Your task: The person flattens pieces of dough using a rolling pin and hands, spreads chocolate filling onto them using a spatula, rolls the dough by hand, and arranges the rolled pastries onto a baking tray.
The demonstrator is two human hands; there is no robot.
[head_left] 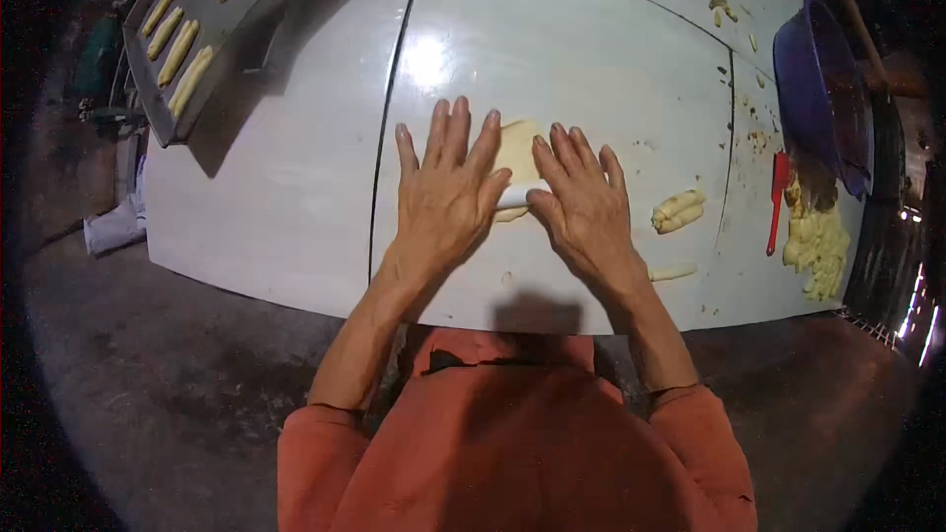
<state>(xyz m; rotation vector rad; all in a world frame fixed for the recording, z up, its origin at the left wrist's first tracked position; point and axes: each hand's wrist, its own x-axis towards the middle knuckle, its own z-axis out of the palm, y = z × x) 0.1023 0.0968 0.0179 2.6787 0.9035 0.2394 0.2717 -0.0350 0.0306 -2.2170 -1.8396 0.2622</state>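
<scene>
dough [517,153] under your flat, open fingers [463,138] looks soft and sticky; press lightly at its rolled near edge.

This looks like a small bakery's work area rather than a home kitchen. A broad white counter [296,187] carries a flattened sheet of dough [517,148], shaped dough rolls [679,210] and a heap of dough pieces [818,246] beside a red scraper [777,199] and a large blue bowl [823,89]. At the far left corner a long metal baking tray [212,15] holds rows of formed dough sticks [177,51], and the floor [148,384] below is bare, rough concrete in dim light.
</scene>
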